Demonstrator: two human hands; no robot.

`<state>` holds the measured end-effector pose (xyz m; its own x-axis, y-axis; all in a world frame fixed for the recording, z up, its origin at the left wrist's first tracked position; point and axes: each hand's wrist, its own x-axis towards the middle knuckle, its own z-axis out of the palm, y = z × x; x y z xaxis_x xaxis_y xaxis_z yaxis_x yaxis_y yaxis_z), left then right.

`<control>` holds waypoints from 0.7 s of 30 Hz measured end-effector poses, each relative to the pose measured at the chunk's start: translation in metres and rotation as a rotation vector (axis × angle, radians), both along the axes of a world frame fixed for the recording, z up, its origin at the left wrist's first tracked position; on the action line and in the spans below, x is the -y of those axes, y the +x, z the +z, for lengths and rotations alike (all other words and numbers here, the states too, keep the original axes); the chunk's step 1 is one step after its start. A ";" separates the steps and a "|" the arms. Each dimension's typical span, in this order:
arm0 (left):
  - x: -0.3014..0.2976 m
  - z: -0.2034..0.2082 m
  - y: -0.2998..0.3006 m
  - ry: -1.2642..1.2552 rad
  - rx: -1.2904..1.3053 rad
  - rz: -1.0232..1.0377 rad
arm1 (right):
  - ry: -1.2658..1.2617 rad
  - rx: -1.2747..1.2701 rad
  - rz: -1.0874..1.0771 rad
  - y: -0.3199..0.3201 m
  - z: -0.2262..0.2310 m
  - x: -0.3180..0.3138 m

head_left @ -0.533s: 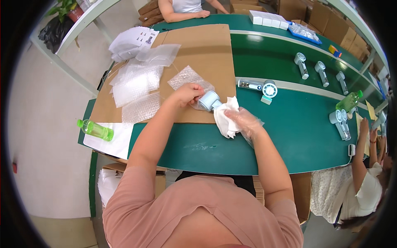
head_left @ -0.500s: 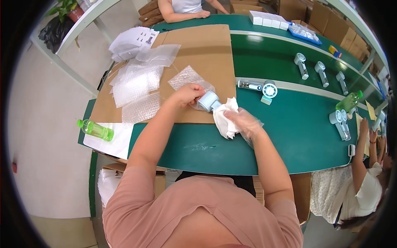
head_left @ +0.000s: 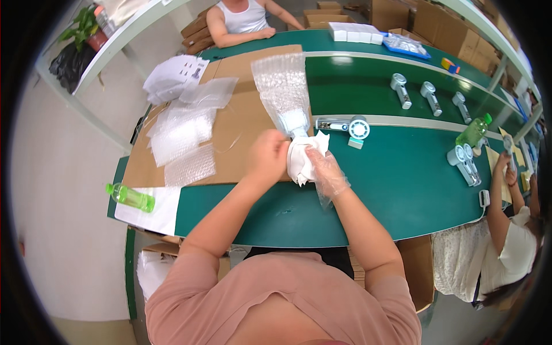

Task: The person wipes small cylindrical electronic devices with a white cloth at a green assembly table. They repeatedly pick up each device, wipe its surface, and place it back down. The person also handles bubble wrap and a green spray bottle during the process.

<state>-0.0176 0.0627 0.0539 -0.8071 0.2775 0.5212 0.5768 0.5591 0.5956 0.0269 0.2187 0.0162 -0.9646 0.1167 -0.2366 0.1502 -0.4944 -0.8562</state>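
Note:
A light blue handheld fan [head_left: 295,122] stands out in front of me, its round head inside a clear bubble wrap bag [head_left: 280,77] that stretches away over the cardboard. My right hand [head_left: 323,167], in a thin clear plastic glove, grips the fan's handle through a crumpled white cloth [head_left: 300,161]. Close against the cloth's left side is my bare left hand [head_left: 269,156], its fingers smeared by motion. Whether it touches the cloth or the bag I cannot tell. Another fan [head_left: 357,127] lies on the green table, just right of the cardboard.
Flat bubble wrap bags [head_left: 181,135] and printed sheets [head_left: 175,77] lie on the cardboard sheet [head_left: 241,123]. A green bottle [head_left: 131,197] lies at left. Several fans [head_left: 401,91] rest at right, near an upright bottle [head_left: 474,131]. People sit opposite and at right.
The bubble wrap bag has swung from the fan's left to beyond its head, now extended. My left hand has come from the fan's head down beside the cloth. The view has shifted slightly.

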 end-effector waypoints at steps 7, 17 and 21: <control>0.010 -0.028 -0.061 0.360 0.250 -0.177 | -0.229 -0.117 0.104 0.003 -0.008 0.006; -0.021 -0.011 -0.032 0.125 0.021 0.077 | -0.322 -0.052 0.013 -0.002 0.009 -0.014; -0.012 -0.002 -0.043 -0.136 -0.362 -0.214 | -0.344 -0.028 0.309 0.000 0.007 -0.023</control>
